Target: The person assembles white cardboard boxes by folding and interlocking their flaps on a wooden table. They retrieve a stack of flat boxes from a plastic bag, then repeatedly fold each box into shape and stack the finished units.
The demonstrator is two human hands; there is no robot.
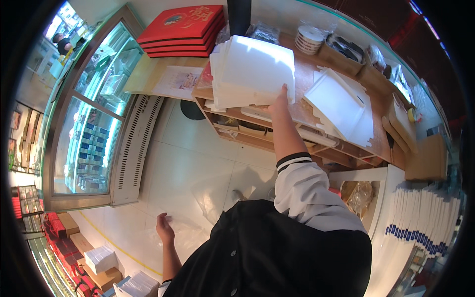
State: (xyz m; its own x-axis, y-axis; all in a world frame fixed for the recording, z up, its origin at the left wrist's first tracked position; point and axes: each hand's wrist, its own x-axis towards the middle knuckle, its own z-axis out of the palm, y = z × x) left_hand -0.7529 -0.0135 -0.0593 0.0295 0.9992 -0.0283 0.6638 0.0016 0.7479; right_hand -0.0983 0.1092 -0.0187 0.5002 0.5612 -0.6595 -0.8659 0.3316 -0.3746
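Observation:
My right hand reaches out to a thick stack of white flat card sheets on the wooden counter. The thumb presses on the near right edge of the stack, and the other fingers are hidden under it. To the right lie more white flat sheets, fanned out unevenly, with a thin dark object on top. My left hand hangs low at my side, loosely bent, with nothing visible in it. Below it on the floor spreads a crumpled clear plastic bag.
Red gift boxes are piled at the back left. A glass display cabinet stands on the left. Paper rolls or cups and packed goods line the back. Brown cardboard and upright white packets are on the right.

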